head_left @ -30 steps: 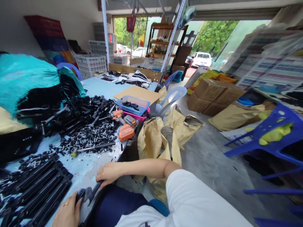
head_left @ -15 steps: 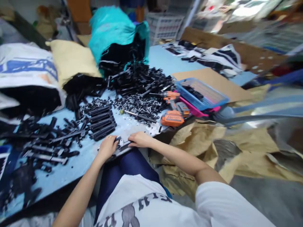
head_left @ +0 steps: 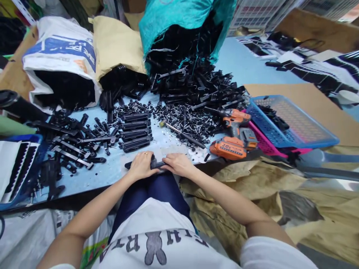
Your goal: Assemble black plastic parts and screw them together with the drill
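At the table's front edge, my left hand [head_left: 142, 165] is closed over a long black plastic part [head_left: 128, 164], whose left end sticks out past it. My right hand [head_left: 177, 164] grips the same part's right end, fingers bent over it. Between the two hands a short dark stretch of the part shows; the rest is hidden under my palms. Just beyond lies a row of several similar black parts [head_left: 136, 134], side by side. A screwdriver [head_left: 185, 135] with a dark shaft end rests on the table ahead of my right hand.
An orange cordless drill [head_left: 228, 147] lies right, beside a blue plastic basket [head_left: 291, 121] stacked on a pink one [head_left: 263, 140]. Piles of screws [head_left: 182, 119] and black parts [head_left: 75, 138] spread across the blue table [head_left: 86, 179]. Behind stand a white sack [head_left: 60, 48], a yellow sack [head_left: 119, 45] and a teal sack [head_left: 179, 16].
My head view has turned and dropped toward the table. My left hand has turned palm-down over the black part, and both hands now cover more of it.
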The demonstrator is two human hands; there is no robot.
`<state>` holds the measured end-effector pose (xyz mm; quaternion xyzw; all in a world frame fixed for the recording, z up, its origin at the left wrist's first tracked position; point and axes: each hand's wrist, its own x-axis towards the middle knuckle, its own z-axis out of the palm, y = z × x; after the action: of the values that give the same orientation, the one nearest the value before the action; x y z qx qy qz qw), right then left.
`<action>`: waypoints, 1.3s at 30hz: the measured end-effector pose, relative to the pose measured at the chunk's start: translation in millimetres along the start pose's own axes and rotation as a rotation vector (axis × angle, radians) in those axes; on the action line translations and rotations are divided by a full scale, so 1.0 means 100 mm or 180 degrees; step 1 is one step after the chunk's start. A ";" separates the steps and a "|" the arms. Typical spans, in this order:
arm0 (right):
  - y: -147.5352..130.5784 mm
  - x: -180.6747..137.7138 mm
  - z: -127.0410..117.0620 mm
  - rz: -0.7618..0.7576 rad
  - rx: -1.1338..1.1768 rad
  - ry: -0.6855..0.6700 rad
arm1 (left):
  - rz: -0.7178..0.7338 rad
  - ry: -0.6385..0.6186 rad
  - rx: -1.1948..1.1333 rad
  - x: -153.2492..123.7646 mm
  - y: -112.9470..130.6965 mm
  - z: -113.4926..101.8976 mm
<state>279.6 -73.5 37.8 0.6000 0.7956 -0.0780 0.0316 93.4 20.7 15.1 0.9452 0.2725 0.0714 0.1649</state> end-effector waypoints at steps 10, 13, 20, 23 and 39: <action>-0.13 0.03 -0.25 -0.0258 -0.0424 0.0343 | 0.0136 0.0587 -0.0448 -0.11 -0.10 0.01; -0.14 0.07 -0.26 -0.0192 -0.0416 0.0430 | -0.0016 0.0667 -0.0481 -0.09 -0.11 0.02; 0.10 0.04 0.16 -0.0160 0.0029 0.0788 | 0.0194 0.0186 -0.0154 0.04 0.02 0.02; 0.19 -0.03 0.39 -0.0046 0.0238 0.1076 | 0.0378 0.0187 0.0141 0.58 0.09 -0.13; 1.54 0.97 -0.38 0.1962 -0.0231 0.0675 | -0.0400 0.0493 0.0197 1.74 -0.22 -0.43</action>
<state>401.9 65.8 47.9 0.8158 0.5776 0.0267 -0.0080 219.3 143.1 55.2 0.9226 0.3452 0.1254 0.1182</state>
